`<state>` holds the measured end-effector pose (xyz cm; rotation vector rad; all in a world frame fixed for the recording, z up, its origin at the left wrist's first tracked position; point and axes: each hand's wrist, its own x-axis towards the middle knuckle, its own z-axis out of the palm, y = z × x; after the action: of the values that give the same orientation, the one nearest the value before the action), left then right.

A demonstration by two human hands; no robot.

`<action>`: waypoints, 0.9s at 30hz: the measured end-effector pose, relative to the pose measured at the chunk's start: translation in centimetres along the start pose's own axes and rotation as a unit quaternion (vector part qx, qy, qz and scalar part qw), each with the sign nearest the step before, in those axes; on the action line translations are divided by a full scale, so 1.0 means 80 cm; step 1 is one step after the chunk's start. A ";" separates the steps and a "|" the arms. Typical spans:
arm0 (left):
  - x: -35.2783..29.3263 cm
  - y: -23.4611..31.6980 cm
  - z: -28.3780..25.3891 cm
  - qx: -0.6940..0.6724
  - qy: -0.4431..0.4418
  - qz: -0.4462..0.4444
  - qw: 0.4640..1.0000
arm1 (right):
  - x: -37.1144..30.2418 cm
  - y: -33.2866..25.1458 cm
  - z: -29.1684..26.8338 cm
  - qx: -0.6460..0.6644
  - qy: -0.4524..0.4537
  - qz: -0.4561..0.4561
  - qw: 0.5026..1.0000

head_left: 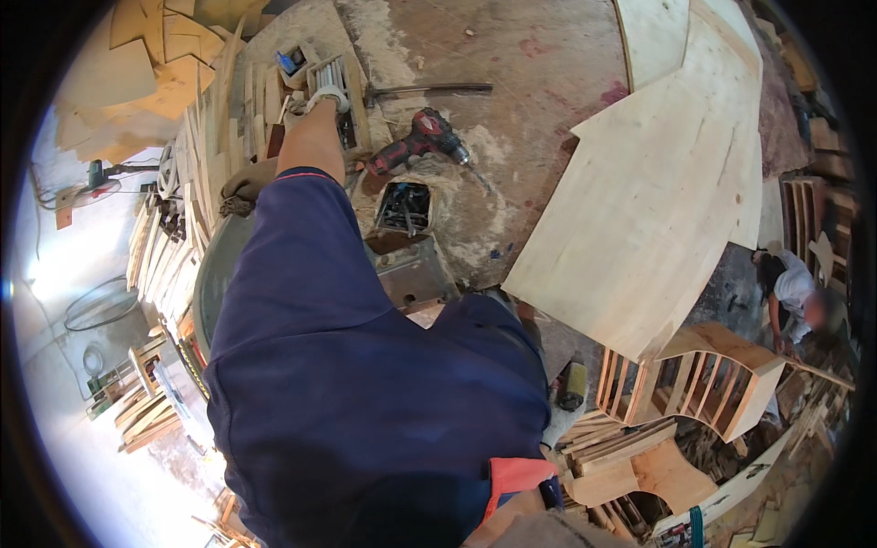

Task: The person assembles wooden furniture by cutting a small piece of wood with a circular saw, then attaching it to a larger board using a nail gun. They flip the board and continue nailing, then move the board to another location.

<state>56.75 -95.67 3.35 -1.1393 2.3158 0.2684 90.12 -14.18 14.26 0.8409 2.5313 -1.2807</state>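
My left arm stretches far across the workbench. At its end my gloved left hand (331, 95) is over a narrow wooden box (354, 99) holding long silvery strips. Its fingers are mostly hidden, so what they grip cannot be told. Low on my right side, my right hand (561, 422), in a pale glove, is closed around a yellow-and-black cylindrical tool (573, 385), partly covered by my body. Near my left forearm a red-and-black cordless drill (422, 142) lies on the bench, bit pointing right. A hammer (425, 89) with a long handle rests beyond it.
An open box of screws or nails (405, 206) stands near my chest. Large plywood sheets (653, 183) cover the bench's right side. Curved slatted wooden frames (690, 379) and scrap wood lie at lower right. Another person (793, 292) bends over at far right.
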 end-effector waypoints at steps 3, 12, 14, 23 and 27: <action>0.005 -0.009 -0.004 0.014 0.009 0.010 1.000 | 0.001 0.001 0.001 0.008 -0.001 0.011 1.000; 0.053 0.029 -0.062 0.112 0.059 0.077 0.989 | -0.025 -0.022 0.006 -0.097 0.037 -0.074 0.992; 0.060 0.038 -0.080 0.112 0.067 0.078 0.988 | -0.035 -0.031 0.006 -0.087 0.075 -0.096 0.989; 0.035 0.049 -0.150 0.000 0.075 0.036 0.997 | -0.060 -0.028 -0.017 -0.040 0.096 0.026 0.994; -0.010 0.052 -0.181 -0.109 0.065 0.015 0.992 | -0.042 0.014 -0.038 0.040 0.089 0.032 0.995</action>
<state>48.39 -98.33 15.64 -1.2617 2.4664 0.4820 93.77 -12.60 16.67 1.0904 2.5760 -1.3519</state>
